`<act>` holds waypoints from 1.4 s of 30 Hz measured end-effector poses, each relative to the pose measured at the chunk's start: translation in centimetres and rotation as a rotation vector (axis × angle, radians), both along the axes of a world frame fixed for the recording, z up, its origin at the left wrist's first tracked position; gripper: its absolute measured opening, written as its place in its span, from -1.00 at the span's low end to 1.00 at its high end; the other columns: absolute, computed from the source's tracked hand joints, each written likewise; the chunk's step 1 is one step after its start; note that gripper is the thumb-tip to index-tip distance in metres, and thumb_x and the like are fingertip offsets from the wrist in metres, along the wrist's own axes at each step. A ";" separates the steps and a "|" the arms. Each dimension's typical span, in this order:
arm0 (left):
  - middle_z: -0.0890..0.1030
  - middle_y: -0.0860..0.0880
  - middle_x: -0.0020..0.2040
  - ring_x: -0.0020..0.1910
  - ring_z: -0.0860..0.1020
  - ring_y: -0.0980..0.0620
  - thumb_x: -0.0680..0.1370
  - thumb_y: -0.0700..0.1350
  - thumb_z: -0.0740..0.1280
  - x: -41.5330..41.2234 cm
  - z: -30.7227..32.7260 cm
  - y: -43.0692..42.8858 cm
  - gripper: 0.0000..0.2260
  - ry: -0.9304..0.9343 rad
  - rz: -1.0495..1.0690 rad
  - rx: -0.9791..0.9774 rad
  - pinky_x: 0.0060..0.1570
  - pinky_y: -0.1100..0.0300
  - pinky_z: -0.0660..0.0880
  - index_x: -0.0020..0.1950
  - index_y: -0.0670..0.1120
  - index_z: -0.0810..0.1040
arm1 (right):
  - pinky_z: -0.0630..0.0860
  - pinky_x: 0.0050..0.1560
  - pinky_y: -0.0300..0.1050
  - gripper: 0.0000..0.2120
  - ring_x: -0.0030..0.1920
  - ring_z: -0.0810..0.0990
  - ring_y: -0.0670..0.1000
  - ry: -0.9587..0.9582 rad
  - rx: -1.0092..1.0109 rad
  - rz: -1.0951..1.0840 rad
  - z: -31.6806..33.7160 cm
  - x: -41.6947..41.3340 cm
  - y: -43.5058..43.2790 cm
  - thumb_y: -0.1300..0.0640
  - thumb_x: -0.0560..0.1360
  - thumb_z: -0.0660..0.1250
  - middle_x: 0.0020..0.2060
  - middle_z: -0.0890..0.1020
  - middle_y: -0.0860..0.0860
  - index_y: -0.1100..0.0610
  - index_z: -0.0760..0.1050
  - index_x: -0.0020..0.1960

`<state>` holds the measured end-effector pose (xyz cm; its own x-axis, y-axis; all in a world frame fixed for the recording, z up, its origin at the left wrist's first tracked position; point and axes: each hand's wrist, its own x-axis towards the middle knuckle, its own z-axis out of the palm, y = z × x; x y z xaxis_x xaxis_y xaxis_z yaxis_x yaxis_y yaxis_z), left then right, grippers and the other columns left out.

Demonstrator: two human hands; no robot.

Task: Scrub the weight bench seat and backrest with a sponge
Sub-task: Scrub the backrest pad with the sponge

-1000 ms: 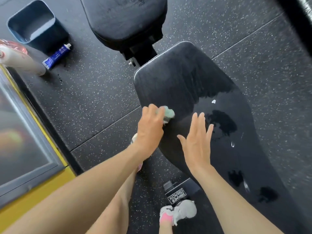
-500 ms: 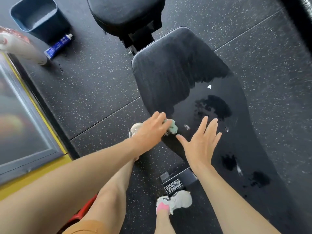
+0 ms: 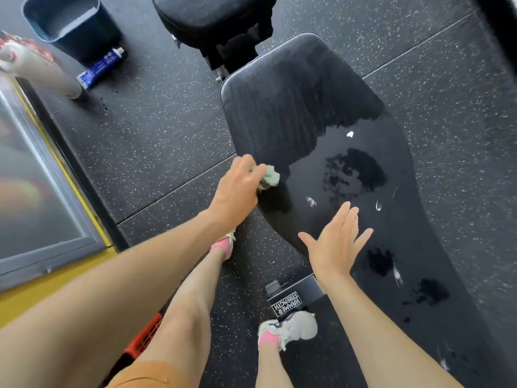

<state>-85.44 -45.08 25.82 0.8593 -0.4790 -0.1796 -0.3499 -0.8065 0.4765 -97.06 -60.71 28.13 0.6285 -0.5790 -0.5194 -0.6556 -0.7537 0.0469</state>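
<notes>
The left grip (image 3: pixel 237 191) is clamped on the pale green sponge (image 3: pixel 270 176), which sits at the left edge of the bench (image 3: pixel 279 107). The right grip (image 3: pixel 335 242), fingers spread apart and holding nothing, is over the bench's near side. White foam flecks (image 3: pixel 349 134) dot the bench.

sponge (image 3: pixel 270 175) on backrest (image 3: pixel 293 107) left edge | seat (image 3: pixel 212 15) behind backrest | tube (image 3: pixel 100 69) beside bin (image 3: pixel 84 43)

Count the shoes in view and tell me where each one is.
2. One shoe stands on the floor just below the labelled base. The other shoe is further left, beside the backrest edge, partly hidden by the left forearm.
</notes>
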 end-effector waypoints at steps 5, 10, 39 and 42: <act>0.47 -0.11 -0.20 -0.20 0.38 -0.06 0.08 -0.44 0.41 -6.3 0.2 -2.6 -0.56 -0.030 -0.210 -0.027 -0.46 0.19 0.23 -0.09 -0.16 0.58 | -0.26 0.46 0.16 0.01 0.54 -0.02 0.11 -0.019 0.020 -0.020 0.2 -0.1 0.1 -0.13 0.43 0.41 0.54 0.00 0.19 0.23 -0.17 0.54; 0.45 -0.16 -0.08 -0.07 0.40 -0.14 0.24 -0.47 0.30 -0.7 -0.1 -0.7 -0.62 0.047 0.070 -0.011 -0.35 0.01 0.46 0.00 -0.19 0.55 | -0.30 0.45 0.15 0.00 0.54 0.02 0.10 -0.024 0.040 -0.020 0.4 -0.1 -0.1 -0.12 0.43 0.41 0.54 -0.01 0.18 0.21 -0.17 0.54; 0.45 -0.11 -0.27 -0.33 0.43 -0.07 0.07 -0.40 0.40 -2.8 0.7 -4.8 -0.66 -0.167 -0.544 0.050 -0.43 0.19 0.18 -0.20 -0.17 0.55 | -0.05 0.49 0.12 0.07 0.34 0.36 0.14 -0.038 -0.030 0.059 0.6 0.7 -1.3 -0.21 0.34 0.46 0.38 0.30 0.16 0.27 -0.06 0.53; 0.45 -0.13 -0.24 -0.30 0.43 -0.10 0.28 -0.31 0.34 1.2 0.5 -3.4 -0.81 -0.243 -0.821 0.031 -0.43 0.13 0.35 -0.13 -0.18 0.56 | 0.08 0.47 0.08 0.06 0.38 0.30 0.17 -0.040 0.007 0.036 0.7 0.6 -1.6 -0.17 0.37 0.46 0.44 0.21 0.20 0.28 -0.11 0.53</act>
